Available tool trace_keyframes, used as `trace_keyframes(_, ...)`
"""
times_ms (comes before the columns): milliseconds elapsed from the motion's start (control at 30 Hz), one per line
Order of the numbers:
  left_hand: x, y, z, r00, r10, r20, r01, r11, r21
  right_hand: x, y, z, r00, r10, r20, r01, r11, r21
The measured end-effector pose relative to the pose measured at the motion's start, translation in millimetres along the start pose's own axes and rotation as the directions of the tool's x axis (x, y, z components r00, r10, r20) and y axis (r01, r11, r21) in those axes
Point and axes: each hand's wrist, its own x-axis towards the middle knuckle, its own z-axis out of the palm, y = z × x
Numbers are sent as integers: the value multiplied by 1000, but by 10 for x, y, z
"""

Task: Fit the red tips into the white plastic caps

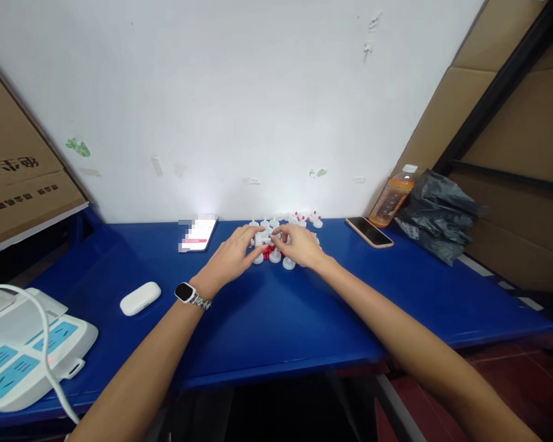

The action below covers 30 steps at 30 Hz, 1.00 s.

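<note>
Small white caps [276, 253] with red bits lie heaped far across the blue table [276, 313]. The left hand [233, 255] and right hand [299, 244] rest on the heap, fingers curled, together pinching one white piece [260, 238] between them.

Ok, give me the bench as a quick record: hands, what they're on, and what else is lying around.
left hand: on the pile, fingers closing around a small white part; watch on the wrist
right hand: resting on the pile, fingers bent; any grip is hidden
pile of white and red plastic parts: against the wall, mid-table
table: blue
left of pile: lit phone, white earbud case, power strip
right of pile: dark phone, orange drink bottle, grey bag
</note>
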Motion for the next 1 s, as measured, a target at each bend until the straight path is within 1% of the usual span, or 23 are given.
trace_keyframes(67,0,-11,-1,1000,-30,5,30,1000,-3,-21,32,-20,998,42,-44,-38,996,85)
trace_keyframes(133,4,11,15,998,-61,-4,61,998,-13,-72,43,-43,998,32,-55,-18,971,239)
trace_keyframes(200,9,60,49,997,-72,-28,71,997,-32,-145,27,-57,999,-36,-13,38,905,425)
trace_keyframes(267,10,119,95,996,-66,-56,63,996,-61,-227,-9,-59,995,-99,31,64,819,570)
trace_keyframes(300,11,147,121,995,-67,-71,61,995,-78,-267,-29,-57,993,-110,38,63,783,619)
trace_keyframes(367,11,192,168,993,-70,-91,58,991,-123,-332,-62,-52,995,-96,34,47,731,681)
trace_keyframes(433,14,221,204,992,-69,-102,52,986,-161,-371,-79,-58,997,-73,37,27,712,702)
trace_keyframes(500,22,239,226,992,-69,-107,49,983,-179,-370,-75,-88,997,-75,34,33,736,676)
trace_keyframes(600,36,254,234,988,-88,-126,64,981,-184,-251,-15,-190,995,-94,-23,91,830,550)
trace_keyframes(667,42,257,224,982,-109,-152,79,978,-193,-70,69,-282,994,-86,-62,104,916,387)
trace_keyframes(733,43,253,206,978,-131,-165,98,976,-195,180,182,-358,997,-38,-70,48,987,150)
trace_keyframes(800,40,243,185,976,-153,-157,125,976,-177,455,298,-387,999,39,-20,-40,998,-38)
trace_keyframes(867,34,229,164,975,-170,-144,148,977,-150,705,392,-360,995,74,62,-63,985,-158)
trace_keyframes(933,28,219,148,975,-177,-135,160,979,-128,895,447,-294,988,99,117,-74,977,-202)
trace_keyframes(1000,23,213,138,977,-174,-125,161,981,-107,1014,472,-221,986,101,130,-73,976,-206)
